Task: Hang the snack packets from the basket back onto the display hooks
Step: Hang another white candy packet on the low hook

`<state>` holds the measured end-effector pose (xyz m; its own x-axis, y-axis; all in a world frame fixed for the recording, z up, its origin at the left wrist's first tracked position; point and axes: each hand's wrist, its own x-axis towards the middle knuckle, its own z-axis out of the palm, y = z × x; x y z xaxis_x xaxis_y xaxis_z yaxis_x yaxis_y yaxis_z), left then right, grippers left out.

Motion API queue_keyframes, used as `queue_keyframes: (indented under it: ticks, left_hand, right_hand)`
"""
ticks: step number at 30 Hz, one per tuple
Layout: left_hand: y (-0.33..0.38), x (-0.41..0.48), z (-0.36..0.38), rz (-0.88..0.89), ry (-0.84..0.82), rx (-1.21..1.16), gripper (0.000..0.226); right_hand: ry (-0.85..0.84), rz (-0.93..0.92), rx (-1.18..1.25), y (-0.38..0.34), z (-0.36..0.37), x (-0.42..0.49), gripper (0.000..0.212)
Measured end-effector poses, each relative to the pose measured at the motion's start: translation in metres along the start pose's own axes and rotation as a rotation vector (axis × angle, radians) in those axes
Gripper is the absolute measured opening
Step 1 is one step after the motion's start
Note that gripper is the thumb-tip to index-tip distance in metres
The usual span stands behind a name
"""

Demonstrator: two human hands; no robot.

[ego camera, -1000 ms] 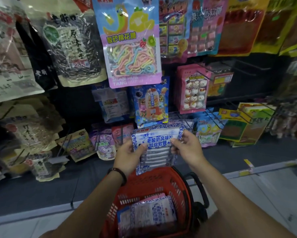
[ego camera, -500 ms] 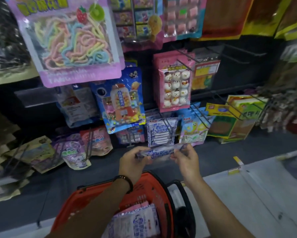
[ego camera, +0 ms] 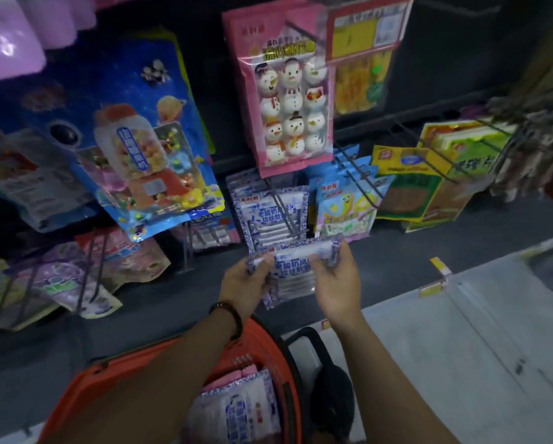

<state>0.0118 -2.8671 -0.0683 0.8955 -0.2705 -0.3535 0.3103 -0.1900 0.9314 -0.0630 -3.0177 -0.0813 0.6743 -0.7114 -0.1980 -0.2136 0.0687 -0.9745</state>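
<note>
A blue-and-white snack packet [ego camera: 296,272] is held upright between both hands just below a low display hook [ego camera: 284,216]. My left hand [ego camera: 244,283] grips its left edge and my right hand [ego camera: 336,277] pinches its top right corner. Matching blue-and-white packets [ego camera: 268,213] hang on that hook right behind it. Under my forearms sits the orange basket [ego camera: 86,379], which holds more blue-and-white packets [ego camera: 236,408] and a pink one [ego camera: 230,378].
Around the hook hang a pink snowman packet [ego camera: 284,100], a blue candy packet [ego camera: 134,145] to the left and a light blue packet [ego camera: 345,203] to the right. Yellow-green packets [ego camera: 429,181] hang further right. Bare wire hooks jut out. A pale floor [ego camera: 461,347] lies right.
The view has closed in on the lower hooks. Both hands have tilted the packet from flat to upright and brought it up to the hook with the matching packets.
</note>
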Motion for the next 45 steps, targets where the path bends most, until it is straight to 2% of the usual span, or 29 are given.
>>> queue_keyframes:
  ticks: [1, 4, 9, 17, 23, 24, 27, 29, 31, 33, 35, 37, 38, 40, 41, 43, 45]
  left_hand:
    - [-0.002, 0.003, 0.004, -0.018, 0.025, -0.027, 0.032]
    - [-0.001, 0.011, 0.010, -0.083, 0.074, -0.064, 0.035]
    - [0.001, 0.020, 0.017, -0.089, 0.119, -0.060, 0.046]
    - [-0.008, 0.041, 0.011, -0.082, 0.159, -0.015, 0.041]
    - [0.006, 0.070, 0.013, -0.108, 0.172, -0.006, 0.040]
    - [0.011, 0.074, 0.015, -0.110, 0.174, 0.006, 0.040]
    - [0.018, 0.087, 0.019, -0.092, 0.185, 0.035, 0.040]
    - [0.016, 0.101, 0.016, -0.102, 0.201, 0.020, 0.049]
    - [0.009, 0.116, 0.009, -0.076, 0.228, 0.059, 0.068]
    - [0.000, 0.132, 0.002, -0.064, 0.237, 0.076, 0.109]
    - [-0.008, 0.144, -0.002, -0.060, 0.226, 0.045, 0.137]
    - [-0.005, 0.146, -0.002, -0.049, 0.210, 0.010, 0.147]
    - [0.003, 0.142, 0.001, -0.044, 0.203, 0.011, 0.149]
    - [0.012, 0.134, 0.002, -0.064, 0.185, 0.062, 0.143]
    - [0.016, 0.130, 0.002, -0.069, 0.181, 0.105, 0.128]
    - [0.012, 0.124, -0.003, -0.080, 0.213, 0.142, 0.093]
    - [0.001, 0.106, -0.012, -0.118, 0.239, 0.072, 0.079]
  right_hand:
    - [0.018, -0.037, -0.046, 0.001, 0.003, 0.002, 0.084]
    - [0.010, 0.015, -0.087, 0.020, 0.008, 0.013, 0.102]
    - [-0.011, -0.056, -0.142, 0.005, 0.014, 0.008, 0.098]
    - [-0.066, -0.127, -0.240, -0.002, 0.019, 0.005, 0.077]
    - [-0.165, -0.049, -0.251, -0.011, 0.024, 0.002, 0.080]
    - [-0.185, -0.026, -0.275, -0.013, 0.024, 0.002, 0.077]
    - [-0.226, 0.005, -0.333, -0.012, 0.023, 0.005, 0.049]
    - [-0.260, 0.040, -0.349, -0.009, 0.024, 0.006, 0.049]
    - [-0.306, 0.074, -0.350, -0.010, 0.027, 0.005, 0.056]
    - [-0.336, 0.098, -0.373, -0.008, 0.030, 0.004, 0.056]
    - [-0.357, 0.106, -0.389, -0.004, 0.031, 0.003, 0.039]
    - [-0.387, 0.085, -0.420, -0.001, 0.032, 0.001, 0.018]
    - [-0.403, 0.075, -0.444, 0.001, 0.033, -0.001, 0.017]
    - [-0.441, 0.064, -0.506, 0.001, 0.036, -0.006, 0.030]
    - [-0.458, 0.068, -0.530, 0.000, 0.037, -0.008, 0.035]
    - [-0.491, 0.076, -0.571, -0.001, 0.040, -0.015, 0.035]
    - [-0.509, 0.066, -0.610, -0.002, 0.042, -0.027, 0.028]
